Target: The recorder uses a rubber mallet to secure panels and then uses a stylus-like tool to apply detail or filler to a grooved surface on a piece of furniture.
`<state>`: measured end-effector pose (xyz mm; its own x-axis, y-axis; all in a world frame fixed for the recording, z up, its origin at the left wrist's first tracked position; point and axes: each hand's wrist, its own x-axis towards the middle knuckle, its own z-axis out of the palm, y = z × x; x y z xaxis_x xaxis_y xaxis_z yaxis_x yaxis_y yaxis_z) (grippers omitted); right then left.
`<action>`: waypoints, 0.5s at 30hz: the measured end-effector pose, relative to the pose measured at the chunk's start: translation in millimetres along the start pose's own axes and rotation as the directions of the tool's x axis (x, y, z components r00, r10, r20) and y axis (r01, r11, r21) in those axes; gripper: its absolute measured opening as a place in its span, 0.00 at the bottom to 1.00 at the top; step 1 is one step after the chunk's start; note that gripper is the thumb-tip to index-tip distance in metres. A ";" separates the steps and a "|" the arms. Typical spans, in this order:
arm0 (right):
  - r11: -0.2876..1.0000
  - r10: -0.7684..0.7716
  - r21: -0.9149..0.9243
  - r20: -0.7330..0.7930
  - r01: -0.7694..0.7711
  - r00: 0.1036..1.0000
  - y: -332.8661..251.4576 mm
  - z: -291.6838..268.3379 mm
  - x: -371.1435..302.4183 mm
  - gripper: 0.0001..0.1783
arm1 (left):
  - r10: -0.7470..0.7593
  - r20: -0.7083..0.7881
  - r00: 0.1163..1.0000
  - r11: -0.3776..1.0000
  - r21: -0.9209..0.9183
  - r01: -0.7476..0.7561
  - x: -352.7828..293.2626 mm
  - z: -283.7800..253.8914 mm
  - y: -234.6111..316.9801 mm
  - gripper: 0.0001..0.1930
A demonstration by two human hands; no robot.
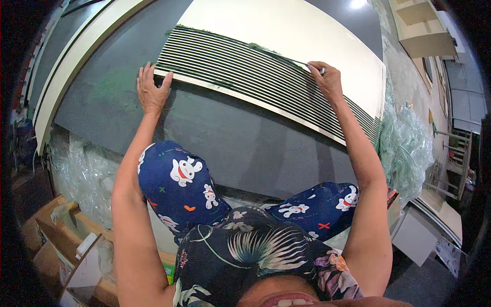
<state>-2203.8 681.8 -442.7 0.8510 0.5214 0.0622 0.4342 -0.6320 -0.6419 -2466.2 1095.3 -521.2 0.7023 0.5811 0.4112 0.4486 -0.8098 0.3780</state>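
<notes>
A cream board point(317, 30) lies on a dark grey work surface point(220, 138), its near half covered with dark parallel lines point(230, 64). Green crumbs or dust point(261, 48) gather along the far edge of the lines. My right hand point(327, 82) pinches a thin, pale, stick-like tool point(322, 70) over the striped part; its exact kind is too small to tell. At the board's near left corner rests my left hand point(152, 92), fingers spread, thumb by the board's edge and nothing held.
A curved cream strip point(82, 56) stands along the left. Clear plastic wrapping point(404, 148) bunches at the right, with more plastic point(84, 163) at the left. Wooden pieces point(76, 230) lie low on the left; a shelf unit point(419, 25) is at the upper right. My knees point(179, 184) are beneath the near edge.
</notes>
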 end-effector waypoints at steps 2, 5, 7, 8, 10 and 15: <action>1.000 -0.004 -0.031 -0.008 0.004 1.000 0.0 -1.7 -0.7 0.13 | -0.006 -0.010 1.000 1.000 -0.022 0.006 0.3 2.2 -2.9 0.33; 0.999 0.040 -0.010 -0.018 -0.040 0.999 28.2 -25.4 -14.9 0.12 | -0.016 0.000 1.000 1.000 -0.018 0.016 1.6 0.3 6.2 0.32; 0.996 0.085 -0.014 -0.002 -0.085 0.996 31.1 -32.7 -22.7 0.12 | -0.019 -0.010 1.000 1.000 -0.006 0.019 -0.1 -1.2 2.7 0.32; 0.997 0.079 -0.016 -0.002 -0.079 0.997 30.8 -29.7 -20.9 0.12 | -0.013 -0.018 1.000 1.000 -0.003 0.013 -0.2 -0.6 1.8 0.32; 0.998 0.043 0.047 -0.024 -0.042 0.999 29.3 -18.4 -17.6 0.12 | -0.012 -0.026 1.000 1.000 -0.011 0.012 -0.6 -0.8 -0.1 0.32; 0.999 -0.041 0.005 -0.030 0.041 0.999 -25.4 22.9 16.3 0.13 | -0.014 -0.017 1.000 1.000 -0.014 0.014 -2.8 2.1 1.1 0.34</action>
<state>-2207.7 719.5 -442.8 0.8410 0.5295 0.1113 0.4674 -0.6074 -0.6424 -2466.5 1092.6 -523.7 0.6860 0.5940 0.4201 0.4509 -0.8003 0.3953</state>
